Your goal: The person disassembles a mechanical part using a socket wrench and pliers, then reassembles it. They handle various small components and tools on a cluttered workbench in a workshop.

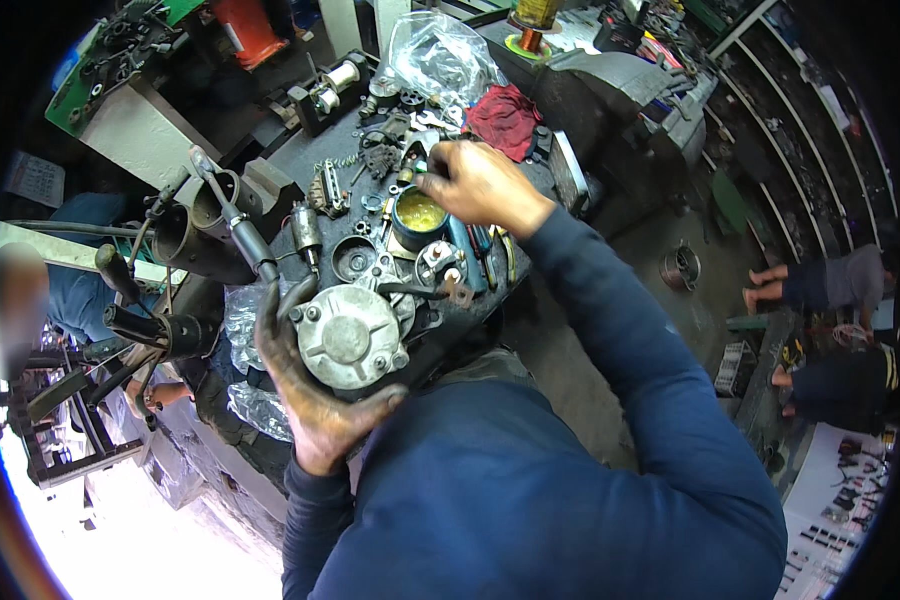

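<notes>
Head view, clock read from its middle: around the hands crowded loose parts, with a clear plastic bag (440, 55) at twelve, a red cloth (503, 122) just below it toward one, and a coil spring (342, 160) near eleven.
In the way: blue-handled tools (460, 245) lay tight beside the grease tub (420, 213), while a small cylindrical motor (306, 230) at ten and a dark tube (180, 245) past nine crowded the far side of the left hand (310, 400).
Housing: the round metal housing (348, 340) sat between eight and nine, its domed boss facing up.
Left fingers: they curved along the housing's outer rim, clamped on it, with the thumb stretched apart at its lower edge.
Right fingers: the right hand (490, 185), between twelve and one, had them curled together beside the tub; the tips were hidden, so whether they gripped anything could not be told.
Textures: dull, pitted cast metal on the housing; glossy yellow grease in the round tub; wrinkled, shiny film on the bag; soft folds in the cloth.
Bench: the dark workbench (315, 150) looked worn and stained.
Room: curved-looking shelves (790, 130) rose at two, a metal basin (681, 267) stood on the dark floor (590, 350) at three, a person in blue (85, 285) was at nine, and white glare filled eight.
</notes>
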{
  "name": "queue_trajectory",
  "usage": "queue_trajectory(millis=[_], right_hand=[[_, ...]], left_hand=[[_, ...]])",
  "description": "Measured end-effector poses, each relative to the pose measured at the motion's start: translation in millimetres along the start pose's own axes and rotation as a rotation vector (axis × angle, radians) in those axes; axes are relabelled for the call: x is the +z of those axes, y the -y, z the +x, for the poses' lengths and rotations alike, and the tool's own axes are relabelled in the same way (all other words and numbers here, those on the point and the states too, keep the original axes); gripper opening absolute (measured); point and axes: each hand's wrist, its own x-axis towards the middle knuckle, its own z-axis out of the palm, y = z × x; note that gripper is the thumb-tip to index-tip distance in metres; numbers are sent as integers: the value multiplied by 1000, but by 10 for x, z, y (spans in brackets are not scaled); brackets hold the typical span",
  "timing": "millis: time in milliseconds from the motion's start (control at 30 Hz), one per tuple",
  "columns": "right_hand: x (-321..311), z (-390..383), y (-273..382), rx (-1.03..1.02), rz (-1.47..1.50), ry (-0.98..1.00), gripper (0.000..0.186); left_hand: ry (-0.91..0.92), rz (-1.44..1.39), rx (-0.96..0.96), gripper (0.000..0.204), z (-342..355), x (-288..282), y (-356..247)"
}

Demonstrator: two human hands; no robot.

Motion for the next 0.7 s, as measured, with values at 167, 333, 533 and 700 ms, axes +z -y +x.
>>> queue_trajectory(millis=[167, 333, 533, 700], right_hand=[[1000, 955, -897, 301, -103, 0, 33], [1337, 1254, -1165, 385, -194, 85, 49], [1353, 1337, -1162, 515, -86, 16, 59], [1234, 1494, -1285, 623, 116, -171, 68]], left_hand=[[-114, 233, -62, 131, -116, 163, -237], [-280, 447, -118, 130, -142, 362, -322], [-334, 417, -186, 125, -195, 419, -301], [-385, 360, -169, 128, -199, 436, -258]])
